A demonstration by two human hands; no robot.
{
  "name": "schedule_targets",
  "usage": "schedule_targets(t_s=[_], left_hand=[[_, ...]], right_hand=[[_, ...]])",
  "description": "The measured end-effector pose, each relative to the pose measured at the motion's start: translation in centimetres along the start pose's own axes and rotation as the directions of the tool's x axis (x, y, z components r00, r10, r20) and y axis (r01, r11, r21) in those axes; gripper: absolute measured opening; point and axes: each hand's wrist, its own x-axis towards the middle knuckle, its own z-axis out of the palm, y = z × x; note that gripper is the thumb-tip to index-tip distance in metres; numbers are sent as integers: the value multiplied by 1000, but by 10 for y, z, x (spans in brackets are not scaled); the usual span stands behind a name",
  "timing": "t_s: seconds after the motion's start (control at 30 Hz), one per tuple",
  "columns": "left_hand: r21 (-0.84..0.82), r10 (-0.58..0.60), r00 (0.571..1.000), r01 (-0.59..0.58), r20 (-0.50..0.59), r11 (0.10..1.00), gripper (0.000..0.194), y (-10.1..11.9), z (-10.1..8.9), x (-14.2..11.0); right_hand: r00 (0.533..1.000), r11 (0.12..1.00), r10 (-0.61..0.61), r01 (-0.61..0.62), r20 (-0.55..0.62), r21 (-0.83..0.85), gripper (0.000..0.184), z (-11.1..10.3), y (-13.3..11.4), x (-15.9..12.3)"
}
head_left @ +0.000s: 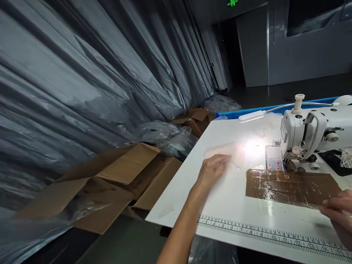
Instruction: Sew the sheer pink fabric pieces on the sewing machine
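Observation:
My left hand (212, 169) is stretched out over the white sewing table (192, 176) and grips the near end of a pale, blurred piece of fabric (229, 151) that lies toward the lamp's bright spot. My right hand (337, 216) sits at the right edge of the view, fingers curled beside the end of a brown taped cardboard strip (291, 186); whether it holds anything is not visible. A white sewing machine (310, 132) stands at the far right of the table, beyond both hands.
A printed ruler (264, 234) runs along the table's front edge. A gooseneck lamp (251, 116) shines on the table. Open cardboard boxes (115, 183) and plastic bags lie on the floor to the left, below a grey plastic curtain (82, 73).

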Motion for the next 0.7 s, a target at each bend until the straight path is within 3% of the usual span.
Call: schedule_targets(t_s=[0.07,0.1,0.2,0.27,0.33,0.4,0.5,0.6,0.63,0.7], left_hand=[[-114,149,965,-126,217,985,29,27,7,-13],[-181,211,926,-159,313,970,29,43,11,-19],[-291,352,815,-237,460,927,21,91,26,-37],[-378,406,726,-214,555,901,17,117,32,-44],[-439,439,668,-183,600,879,17,132,35,-45],[-464,427,676,-139,601,875,12,137,33,-41],[-412,355,738,-114,574,904,6,127,29,-27],[-197,334,752,-270,568,943,12,101,27,2],[-91,308,777,-310,550,946,15,89,29,15],[71,233,867,-293,441,954,15,63,37,47]], right_hand=[[998,997,-69,69,3,-37,29,2,-9,3],[998,997,-64,65,24,-41,32,3,-13,6],[989,999,31,-36,142,35,60,4,-28,18],[972,985,42,-79,233,153,82,1,-39,25],[931,941,43,-159,361,298,91,-2,-49,30],[860,861,97,-325,501,391,82,-3,-54,31],[707,712,230,-591,669,379,51,0,-50,35],[578,657,300,-702,758,275,36,4,-32,54],[568,698,285,-675,772,239,27,5,-24,64],[620,768,339,-617,707,172,17,7,-9,81]])
